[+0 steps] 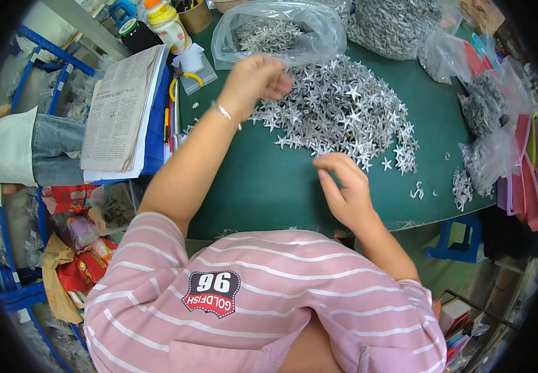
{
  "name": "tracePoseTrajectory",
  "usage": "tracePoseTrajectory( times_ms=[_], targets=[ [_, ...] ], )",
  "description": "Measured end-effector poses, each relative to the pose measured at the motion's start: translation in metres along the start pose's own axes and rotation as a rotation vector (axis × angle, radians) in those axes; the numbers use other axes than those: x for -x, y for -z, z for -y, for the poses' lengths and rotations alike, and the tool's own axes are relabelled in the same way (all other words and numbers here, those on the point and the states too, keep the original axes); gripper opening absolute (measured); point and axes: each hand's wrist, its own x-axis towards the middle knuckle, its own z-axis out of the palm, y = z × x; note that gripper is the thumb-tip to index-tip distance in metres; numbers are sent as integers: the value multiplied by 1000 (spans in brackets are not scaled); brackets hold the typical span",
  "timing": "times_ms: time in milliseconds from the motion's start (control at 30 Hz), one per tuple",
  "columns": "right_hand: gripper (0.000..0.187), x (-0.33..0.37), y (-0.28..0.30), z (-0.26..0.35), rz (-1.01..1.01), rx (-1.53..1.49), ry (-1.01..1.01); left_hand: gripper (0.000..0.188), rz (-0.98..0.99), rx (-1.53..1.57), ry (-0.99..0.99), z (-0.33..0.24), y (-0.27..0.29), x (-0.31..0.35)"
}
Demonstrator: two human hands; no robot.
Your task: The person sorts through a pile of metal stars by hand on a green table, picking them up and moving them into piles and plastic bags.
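Observation:
A broad pile of small silver star-shaped pieces (350,112), starfish-like with thin arms, lies on the green tabletop. My left hand (258,86), with a bracelet at the wrist, hovers over the pile's left edge, just below an open clear plastic bag (219,46). Its fingers are loosely bent and slightly blurred, and I see no piece between them. At the near edge of the pile is my right hand (348,189). Its thumb and index finger stand apart, with nothing visible between them; the other fingers are partly hidden. More silver stars (268,34) lie inside the bag.
Large bags of grey pieces (396,25) stand at the back right, smaller ones (483,105) along the right edge. Left are newspapers (117,118), yellow-handled pliers (173,89) and a bottle (168,28). A blue stool (458,239) is below right. Another person (17,152) is at far left.

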Motion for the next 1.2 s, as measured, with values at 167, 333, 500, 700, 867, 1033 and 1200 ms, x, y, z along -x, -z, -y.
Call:
tracePoseTrajectory(
  times_ms=[167, 333, 500, 700, 867, 1033, 1200],
  targets=[
    [30, -41, -42, -19, 77, 407, 241, 31, -371, -992, -574, 92, -14, 35],
    [33, -29, -40, -27, 304, 306, 217, 32, -202, -898, -514, 85, -20, 100],
    [28, -1, -18, -25, 261, 193, 174, 21, -25, -736, -536, 90, -35, 135],
    [14, 20, 6, -23, -19, 174, -82, 11, -273, -423, -391, 91, -33, 123],
    [16, 14, -24, -13, -6, 315, 32, 24, -173, -889, -669, 91, -44, 126],
    [14, 10, -30, -24, -14, 190, -10, 25, -167, -961, -610, 97, -47, 121],
    [11, 20, -2, -16, -22, -68, -284, 18, -184, -972, -774, 84, -55, 123]
  ],
)
